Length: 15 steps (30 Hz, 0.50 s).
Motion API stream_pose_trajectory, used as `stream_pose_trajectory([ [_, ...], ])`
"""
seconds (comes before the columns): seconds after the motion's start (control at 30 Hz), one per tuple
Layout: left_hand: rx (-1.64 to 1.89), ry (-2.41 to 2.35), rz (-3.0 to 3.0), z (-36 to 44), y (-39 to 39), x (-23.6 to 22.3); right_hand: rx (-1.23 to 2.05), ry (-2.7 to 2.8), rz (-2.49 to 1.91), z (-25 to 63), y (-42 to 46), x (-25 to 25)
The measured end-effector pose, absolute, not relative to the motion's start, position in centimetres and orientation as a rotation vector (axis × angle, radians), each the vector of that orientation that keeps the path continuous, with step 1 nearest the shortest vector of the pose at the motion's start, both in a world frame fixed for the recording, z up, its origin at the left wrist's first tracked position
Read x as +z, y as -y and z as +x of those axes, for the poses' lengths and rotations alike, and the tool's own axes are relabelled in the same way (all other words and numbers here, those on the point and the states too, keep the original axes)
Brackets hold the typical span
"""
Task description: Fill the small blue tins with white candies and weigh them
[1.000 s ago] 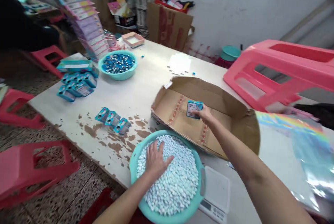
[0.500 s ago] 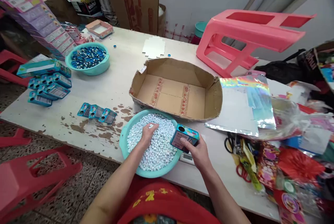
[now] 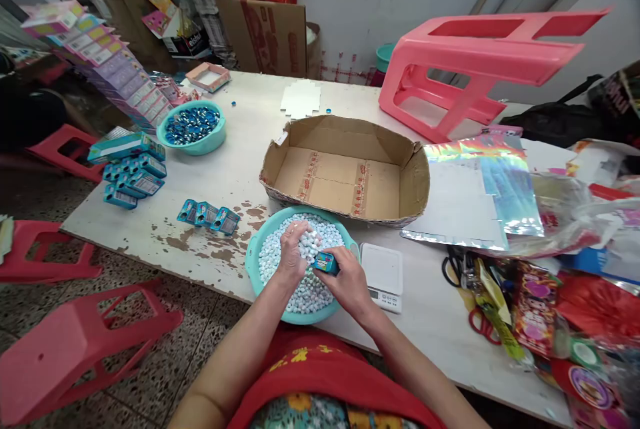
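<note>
One box [image 3: 326, 263] crosswise, label [image 3: 324, 260] up

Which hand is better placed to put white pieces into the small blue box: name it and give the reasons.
The left hand, most likely: it holds a heap of white pieces right beside the small blue box, while the right hand is occupied holding that box.

Small blue box [image 3: 325, 262] over white pellets [image 3: 306, 300] in turquoise basin [image 3: 253, 265]
</note>
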<state>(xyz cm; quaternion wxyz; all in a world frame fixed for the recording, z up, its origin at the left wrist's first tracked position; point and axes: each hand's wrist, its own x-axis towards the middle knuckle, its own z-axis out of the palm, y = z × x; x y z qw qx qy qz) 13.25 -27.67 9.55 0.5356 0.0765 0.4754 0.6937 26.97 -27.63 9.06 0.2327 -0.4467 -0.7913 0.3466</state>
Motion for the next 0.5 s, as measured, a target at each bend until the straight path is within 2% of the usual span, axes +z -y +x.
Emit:
stream_pose_trajectory([
  [0.5, 1.721, -1.154, 0.245, 12.1, 25.8, 10.3, 0.924, 2.167, -1.204, 26.3, 25.6, 9.7],
])
